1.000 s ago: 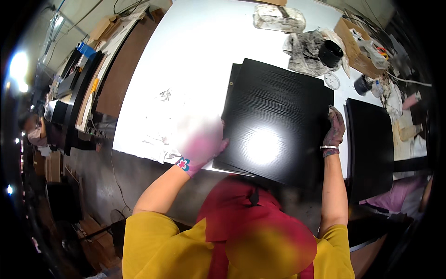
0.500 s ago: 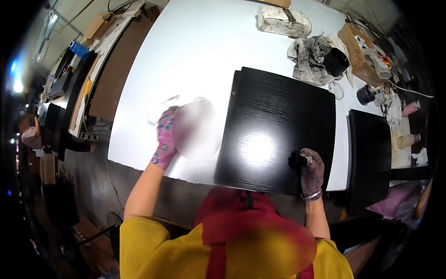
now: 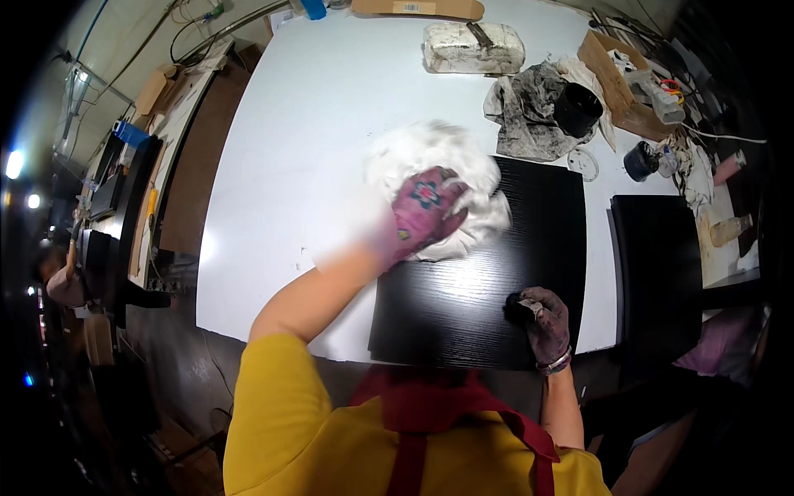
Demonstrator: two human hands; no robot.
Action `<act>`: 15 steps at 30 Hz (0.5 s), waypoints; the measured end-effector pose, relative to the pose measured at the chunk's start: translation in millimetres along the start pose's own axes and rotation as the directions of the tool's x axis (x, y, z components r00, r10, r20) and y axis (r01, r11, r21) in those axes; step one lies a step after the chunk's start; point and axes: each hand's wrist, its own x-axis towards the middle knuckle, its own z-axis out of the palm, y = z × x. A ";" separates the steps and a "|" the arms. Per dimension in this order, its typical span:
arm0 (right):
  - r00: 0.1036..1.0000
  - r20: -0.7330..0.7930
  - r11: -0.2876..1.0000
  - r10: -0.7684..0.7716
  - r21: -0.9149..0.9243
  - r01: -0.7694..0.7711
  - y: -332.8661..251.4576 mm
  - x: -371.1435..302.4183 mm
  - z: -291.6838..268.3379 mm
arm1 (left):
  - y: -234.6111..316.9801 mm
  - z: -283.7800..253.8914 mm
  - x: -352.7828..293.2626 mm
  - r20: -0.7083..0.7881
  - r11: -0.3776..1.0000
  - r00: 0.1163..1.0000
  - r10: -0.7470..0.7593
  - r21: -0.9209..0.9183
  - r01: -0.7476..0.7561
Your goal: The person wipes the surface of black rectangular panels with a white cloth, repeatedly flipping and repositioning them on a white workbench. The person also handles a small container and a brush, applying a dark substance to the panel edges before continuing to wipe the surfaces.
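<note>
A glossy black wood-grain panel [image 3: 463,318] lies on the white tabletop in front of me. My left hand [image 3: 423,207], in a pink flowered glove, is closed on a bunched white cloth [image 3: 438,149] over the panel's far left part; the cloth is blurred at its edges. The cloth and hand hide that corner of the panel. Near the panel's front right side, my right hand [image 3: 547,322], in a stained pinkish glove, is closed on a small blackened rag [image 3: 519,307].
More black panels [image 3: 657,273] are stacked to the right. Beyond lie a stained grey cloth [image 3: 523,116] with a black cup [image 3: 576,110], a whitish wrapped block [image 3: 473,48] and a wooden box [image 3: 620,83] of odds and ends. A dark jar [image 3: 641,161] stands at right.
My left hand has swung right with the white cloth, from the bare tabletop onto the panel. My right hand stays at the panel's right side with the dark rag.
</note>
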 end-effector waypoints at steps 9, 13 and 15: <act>0.998 0.011 0.998 0.057 0.029 -0.058 -16.5 -2.3 10.1 | -104.0 -22.0 36.3 -0.164 0.924 0.909 -0.383 -0.086 0.373; 0.999 0.042 0.998 -0.024 -0.062 0.026 -17.5 1.7 6.8 | -60.1 37.6 9.8 -0.190 0.992 0.976 -0.111 0.039 0.120; 0.998 0.029 0.996 0.055 -0.067 -0.053 -16.6 -7.1 1.5 | -123.8 51.8 6.6 -0.285 0.953 0.910 -0.303 -0.103 0.285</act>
